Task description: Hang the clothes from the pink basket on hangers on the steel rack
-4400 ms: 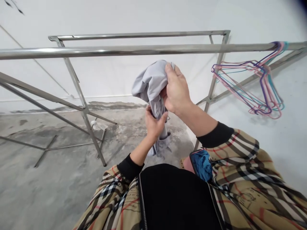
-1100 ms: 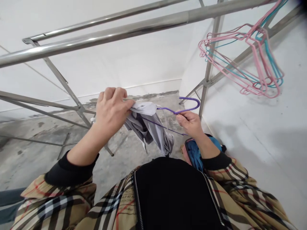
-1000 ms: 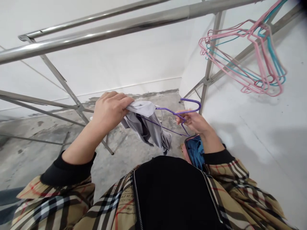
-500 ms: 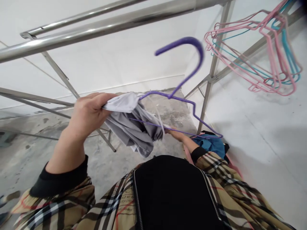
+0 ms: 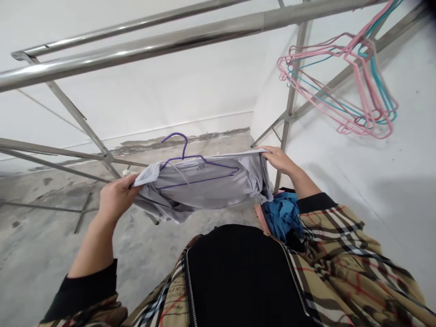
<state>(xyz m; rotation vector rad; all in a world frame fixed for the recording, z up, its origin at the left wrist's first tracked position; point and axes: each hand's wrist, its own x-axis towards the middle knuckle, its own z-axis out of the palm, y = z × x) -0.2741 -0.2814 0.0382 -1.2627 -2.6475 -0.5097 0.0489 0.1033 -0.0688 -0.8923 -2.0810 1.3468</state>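
A light grey garment (image 5: 211, 193) is stretched wide between my two hands, its top edge nearly level. At its left corner, my left hand (image 5: 117, 195) pinches the pale edge. The opposite corner is gripped by the fingers of my right hand (image 5: 277, 159). A purple hanger (image 5: 200, 180) sits in the garment's opening, with its left shoulder tucked under the cloth. Its right end shows against the inner cloth, and its hook stands up above the edge. A thin pale cord crosses the hanger's middle. Neither hand touches the hanger.
Metal rails of a drying rack (image 5: 136, 50) run across the top. Several pink and blue hangers (image 5: 357, 86) hang at the upper right. Blue cloth (image 5: 282, 213) lies in a pink container (image 5: 261, 218) below my right forearm. A white wall stands behind.
My right hand has come up and outward to the right, spreading the bunched garment. The hanger has dropped lower and moved left, its right end now within the opening.
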